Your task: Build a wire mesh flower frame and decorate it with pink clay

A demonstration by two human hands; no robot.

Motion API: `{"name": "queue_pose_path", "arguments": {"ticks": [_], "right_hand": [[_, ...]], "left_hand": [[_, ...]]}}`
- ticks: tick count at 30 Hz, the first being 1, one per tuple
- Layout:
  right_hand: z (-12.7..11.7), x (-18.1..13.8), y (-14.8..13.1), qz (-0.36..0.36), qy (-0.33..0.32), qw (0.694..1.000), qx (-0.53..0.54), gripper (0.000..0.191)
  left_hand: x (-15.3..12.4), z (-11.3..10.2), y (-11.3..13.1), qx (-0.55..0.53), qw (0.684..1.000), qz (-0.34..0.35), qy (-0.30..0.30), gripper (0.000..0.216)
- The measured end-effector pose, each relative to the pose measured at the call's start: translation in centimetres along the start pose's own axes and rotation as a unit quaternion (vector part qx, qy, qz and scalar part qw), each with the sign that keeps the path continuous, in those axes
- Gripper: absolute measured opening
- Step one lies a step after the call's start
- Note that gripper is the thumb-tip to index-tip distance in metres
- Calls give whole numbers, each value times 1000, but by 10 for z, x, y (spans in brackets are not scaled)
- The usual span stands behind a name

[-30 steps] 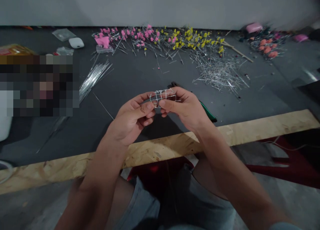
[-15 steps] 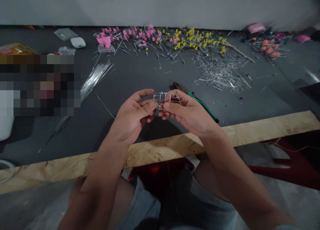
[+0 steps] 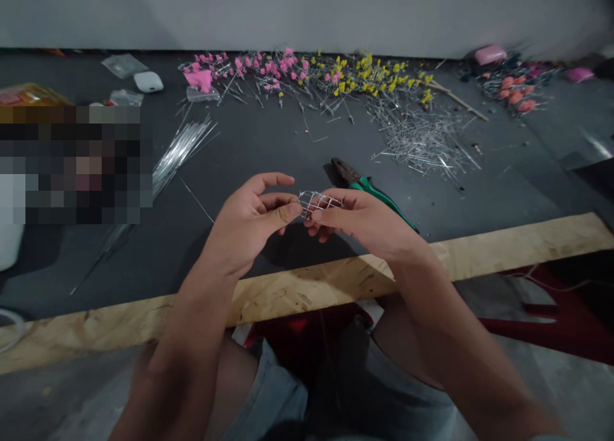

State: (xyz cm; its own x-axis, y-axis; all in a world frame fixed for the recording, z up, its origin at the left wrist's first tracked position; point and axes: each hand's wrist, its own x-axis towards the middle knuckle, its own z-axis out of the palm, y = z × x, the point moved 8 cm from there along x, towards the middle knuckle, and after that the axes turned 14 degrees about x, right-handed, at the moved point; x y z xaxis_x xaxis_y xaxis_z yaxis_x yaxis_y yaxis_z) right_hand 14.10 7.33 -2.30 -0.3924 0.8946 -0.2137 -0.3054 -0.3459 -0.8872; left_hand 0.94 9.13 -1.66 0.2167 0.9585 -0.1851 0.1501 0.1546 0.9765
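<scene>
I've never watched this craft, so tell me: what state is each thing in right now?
Small silver wire mesh piece: pinched between both hands above the table.
Left hand: gripping the mesh.
Right hand: gripping the mesh.
Green-handled pliers: lying unused, jaws shut.
Loose silver pins: scattered in a heap.

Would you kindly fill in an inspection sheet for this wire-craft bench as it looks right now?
Surface: dark mat on a board with a bare wooden edge.
Job's things: small wire mesh piece, held above the mat.
Clutter: green-handled pliers, loose wire pile, bundle of straight wires, pink and yellow beaded stems.
Grips: left hand and right hand both pinch the mesh.
Cables: nothing seen.
Surroundings: pale wall behind.
</scene>
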Motion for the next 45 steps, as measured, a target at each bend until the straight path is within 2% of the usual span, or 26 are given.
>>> {"name": "queue_pose_path", "arguments": {"ticks": [6,10,14,19,26,31,36,41,45], "right_hand": [[8,0,3,14,-28,998,54,7],[10,1,2,-5,-20,996,92,8],[7,4,2,-25,13,997,77,6],[1,3,-4,-84,53,995,-5,2],[-1,1,-7,-99,66,993,-15,3],[3,-1,-10,-87,43,995,-10,4],[1,-2,-12,-81,30,996,-24,4],[6,-2,-10,-45,-13,999,-14,6],[9,-1,-12,-58,-10,998,3,6]], "left_hand": [[0,3,-2,-24,999,18,-18,32],[-2,2,3,-26,997,72,27,19],[-8,-1,11,70,986,116,95,11],[-17,-1,21,186,958,158,149,9],[-13,2,13,159,968,142,130,15],[-13,-1,12,146,972,125,132,14],[-16,0,15,156,969,140,134,12],[-18,2,18,168,966,154,126,14],[-20,-1,21,165,959,168,157,17]]}}
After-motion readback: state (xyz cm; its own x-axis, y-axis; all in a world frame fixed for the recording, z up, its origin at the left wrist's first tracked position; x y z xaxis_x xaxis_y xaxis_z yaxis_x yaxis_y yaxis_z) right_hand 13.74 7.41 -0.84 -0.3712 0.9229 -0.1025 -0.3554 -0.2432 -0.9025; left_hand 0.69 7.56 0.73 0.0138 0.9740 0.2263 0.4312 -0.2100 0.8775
